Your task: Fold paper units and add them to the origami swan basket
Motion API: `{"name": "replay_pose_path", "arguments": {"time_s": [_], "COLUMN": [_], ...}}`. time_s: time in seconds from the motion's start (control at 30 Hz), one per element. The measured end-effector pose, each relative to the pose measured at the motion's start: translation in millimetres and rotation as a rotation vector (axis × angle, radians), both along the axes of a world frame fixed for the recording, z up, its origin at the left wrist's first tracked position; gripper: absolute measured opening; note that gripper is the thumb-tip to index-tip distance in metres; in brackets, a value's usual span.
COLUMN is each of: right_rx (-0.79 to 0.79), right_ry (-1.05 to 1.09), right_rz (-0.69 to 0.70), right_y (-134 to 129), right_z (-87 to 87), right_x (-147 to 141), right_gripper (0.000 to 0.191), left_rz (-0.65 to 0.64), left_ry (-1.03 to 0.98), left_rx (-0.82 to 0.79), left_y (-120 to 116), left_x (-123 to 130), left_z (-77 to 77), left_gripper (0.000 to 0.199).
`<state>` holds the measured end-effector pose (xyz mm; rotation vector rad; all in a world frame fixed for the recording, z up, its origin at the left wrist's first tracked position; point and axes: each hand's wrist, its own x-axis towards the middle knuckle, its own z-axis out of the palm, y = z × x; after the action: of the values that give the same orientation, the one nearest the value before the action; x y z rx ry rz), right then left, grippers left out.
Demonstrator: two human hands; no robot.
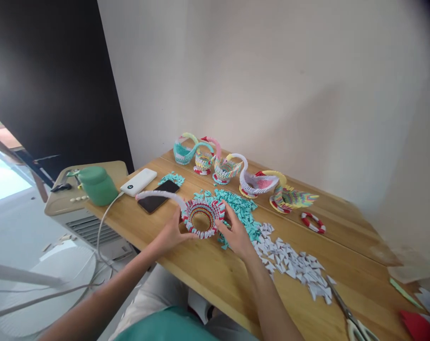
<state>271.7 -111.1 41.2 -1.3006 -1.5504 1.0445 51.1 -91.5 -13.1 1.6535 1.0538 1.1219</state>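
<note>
Between my two hands is a folded-paper swan, its round body striped red, white and multicoloured, tilted so that I look into its ring-shaped opening. Its long white neck reaches left and ends in a pink tip. My left hand grips the body's left side, near the base of the neck. On the right side, my right hand has its fingers behind the rim and its thumb in front. Behind the swan lies a heap of turquoise folded paper pieces, and a heap of white folded pieces spreads to the right.
Several finished paper swans line the table's back. A red-and-white paper ring lies right of them. Scissors rest at front right. To the left are a phone, a white power bank with cable, and a green container.
</note>
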Motion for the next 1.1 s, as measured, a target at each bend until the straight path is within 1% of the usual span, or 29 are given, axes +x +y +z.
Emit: {"name": "replay_pose_path", "arguments": {"time_s": [0.07, 0.13, 0.2, 0.23, 0.27, 0.3, 0.37, 0.4, 0.43, 0.47, 0.5, 0.53, 0.57, 0.6, 0.63, 0.67, 0.7, 0.77, 0.83, 0.9, 0.97, 1.03, 1.1], "right_rx": [-0.017, -0.019, -0.026, -0.026, -0.016, 0.012, 0.125, 0.198, 0.272, 0.327, 0.369, 0.388, 0.407, 0.427, 0.436, 0.441, 0.439, 0.419, 0.383, 0.342, 0.314, 0.313, 0.326], "right_ry": [-0.049, -0.085, -0.129, -0.146, -0.157, -0.164, -0.174, -0.187, -0.201, -0.216, -0.23, -0.24, -0.243, -0.246, -0.244, -0.245, -0.255, -0.259, -0.259, -0.278, -0.319, -0.346, -0.349], "right_rz": [-0.005, -0.023, -0.052, -0.071, -0.094, -0.123, -0.187, -0.207, -0.211, -0.19, -0.159, -0.106, -0.041, 0.019, 0.07, 0.111, 0.147, 0.209, 0.255, 0.267, 0.275, 0.294, 0.304], "right_y": [-2.2, -3.7, -5.1, -6.2, -7.9, -10.2, -16.7, -20.3, -23.7, -26.3, -27.8, -27.7, -25.9, -22.5, -17.8, -12.2, -6.1, 5.6, 14.2, 19.2, 21.5, 22.6, 23.4], "right_z": [-10.5, -16.7, -19.1, -18.6, -16.8, -13.4, -1.5, 6.7, 15.7, 25.1, 34.1, 42.1, 48.5, 53.0, 55.6, 56.5, 56.1, 52.6, 48.3, 44.7, 42.0, 39.9, 38.1], "right_x": [-5.1, -5.4, -1.1, 2.2, 5.7, 8.7, 11.2, 9.5, 5.4, -1.1, -9.8, -20.2, -31.7, -43.5, -54.9, -65.4, -74.6, -88.7, -97.8, -103.3, -106.4, -108.0, -108.4], "right_gripper": [0.073, 0.073, 0.074, 0.074, 0.075, 0.075, 0.071, 0.067, 0.061, 0.055, 0.049, 0.045, 0.043, 0.041, 0.041, 0.041, 0.043, 0.046, 0.047, 0.043, 0.035, 0.026, 0.023], "left_rz": [0.031, 0.054, 0.059, 0.053, 0.044, 0.032, 0.037, 0.023, 0.038, 0.122, 0.27, 0.442, 0.57, 0.618, 0.607, 0.538, 0.44, 0.263, 0.173, 0.149, 0.151, 0.146, 0.145], "left_ry": [0.11, 0.197, 0.263, 0.293, 0.325, 0.361, 0.435, 0.431, 0.398, 0.362, 0.34, 0.316, 0.277, 0.25, 0.247, 0.291, 0.355, 0.461, 0.508, 0.518, 0.511, 0.485, 0.434], "left_rx": [-0.042, -0.061, -0.039, -0.015, 0.017, 0.054, 0.135, 0.18, 0.257, 0.361, 0.461, 0.558, 0.644, 0.703, 0.737, 0.749, 0.742, 0.702, 0.651, 0.597, 0.537, 0.473, 0.407], "left_y": [-6.9, -9.6, -13.7, -18.4, -25.5, -35.0, -58.7, -70.5, -80.4, -87.1, -89.8, -88.3, -82.9, -74.3, -63.9, -52.7, -41.9, -24.4, -13.8, -9.3, -8.6, -9.8, -11.2], "left_x": [-5.3, -7.5, -12.4, -17.4, -24.4, -33.2, -53.6, -63.5, -72.4, -79.5, -84.8, -88.2, -90.2, -91.2, -91.5, -91.7, -91.9, -92.8, -93.8, -93.8, -92.3, -89.0, -84.5], "left_z": [-9.4, -13.5, -12.0, -9.1, -4.6, 1.6, 19.2, 30.3, 42.6, 55.7, 68.9, 81.5, 93.1, 103.1, 111.3, 117.4, 121.5, 124.1, 121.1, 116.0, 112.2, 111.4, 112.8], "left_gripper": [0.113, 0.113, 0.112, 0.109, 0.101, 0.088, 0.048, 0.033, 0.024, 0.018, 0.017, 0.018, 0.022, 0.026, 0.028, 0.029, 0.03, 0.03, 0.031, 0.032, 0.032, 0.032, 0.032]}}
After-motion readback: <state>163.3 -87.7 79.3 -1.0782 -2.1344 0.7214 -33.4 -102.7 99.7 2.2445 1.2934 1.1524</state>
